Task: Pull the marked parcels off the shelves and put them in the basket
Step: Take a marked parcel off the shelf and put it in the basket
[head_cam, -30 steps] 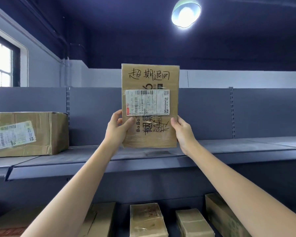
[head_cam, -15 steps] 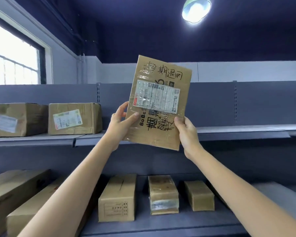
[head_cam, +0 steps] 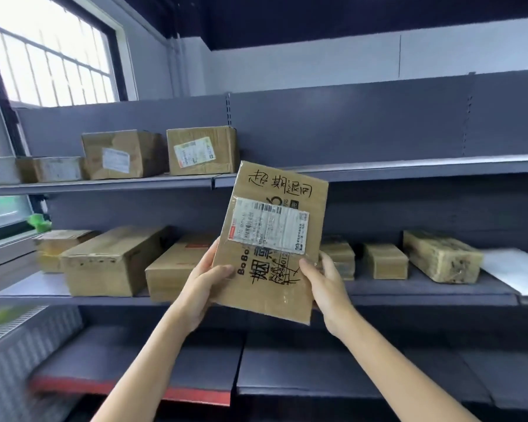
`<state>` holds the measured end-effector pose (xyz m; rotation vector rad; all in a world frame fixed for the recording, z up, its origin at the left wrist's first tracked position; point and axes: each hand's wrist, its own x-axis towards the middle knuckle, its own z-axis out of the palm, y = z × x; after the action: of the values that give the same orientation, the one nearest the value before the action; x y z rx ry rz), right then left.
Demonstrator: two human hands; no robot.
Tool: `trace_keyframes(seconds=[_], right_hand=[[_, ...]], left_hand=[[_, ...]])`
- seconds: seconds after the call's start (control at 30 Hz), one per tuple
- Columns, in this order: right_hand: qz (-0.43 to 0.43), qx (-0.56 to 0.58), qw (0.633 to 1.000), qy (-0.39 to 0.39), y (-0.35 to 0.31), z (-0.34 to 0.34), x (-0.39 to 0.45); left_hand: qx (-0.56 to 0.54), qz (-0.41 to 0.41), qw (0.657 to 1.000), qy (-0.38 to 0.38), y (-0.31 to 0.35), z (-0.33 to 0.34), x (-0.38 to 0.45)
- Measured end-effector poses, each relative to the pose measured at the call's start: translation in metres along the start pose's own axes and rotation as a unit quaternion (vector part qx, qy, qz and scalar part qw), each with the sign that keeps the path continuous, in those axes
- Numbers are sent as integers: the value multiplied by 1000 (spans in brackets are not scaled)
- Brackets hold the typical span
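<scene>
A flat cardboard parcel (head_cam: 272, 208) with black handwritten characters and a white shipping label faces me, tilted slightly clockwise, in front of the middle shelf. My left hand (head_cam: 205, 281) grips its lower left edge, thumb on the front. My right hand (head_cam: 326, 281) grips its lower right edge, thumb across the written marks. Both arms reach up from the bottom of the view. No basket is in view.
Grey metal shelving (head_cam: 378, 169) fills the view. Two labelled boxes (head_cam: 201, 150) and flatter ones stand on the top shelf at left. Several cardboard boxes (head_cam: 110, 260) and a white envelope (head_cam: 512, 269) lie on the middle shelf. A window (head_cam: 43, 56) is at left.
The parcel has come down and away from the top shelf, now level with the middle shelf. My view has tipped downward and shifted, showing lower shelves. Both hands keep their grip.
</scene>
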<state>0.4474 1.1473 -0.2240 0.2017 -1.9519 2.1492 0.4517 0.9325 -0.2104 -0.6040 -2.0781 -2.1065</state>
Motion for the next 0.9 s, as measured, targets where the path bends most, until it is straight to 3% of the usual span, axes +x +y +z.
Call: trace_keyframes(seconds=[0.2,0.47,0.67,0.9], right_hand=[[61,-34,997,17,39,62,-56],[144,-33,987,64,104,153,-138],[250,-51,964,81,162,166,-190],[294,-95,946,92,204,151,-207]], left_hand=[[-27,-67,997,-8,-29,-64,-75],[-22,-156,987,36,-81,-135,-182],[-35,-269,961,56,-133,-152,-244],[-64,-326,942,39,-181,-140,-271]])
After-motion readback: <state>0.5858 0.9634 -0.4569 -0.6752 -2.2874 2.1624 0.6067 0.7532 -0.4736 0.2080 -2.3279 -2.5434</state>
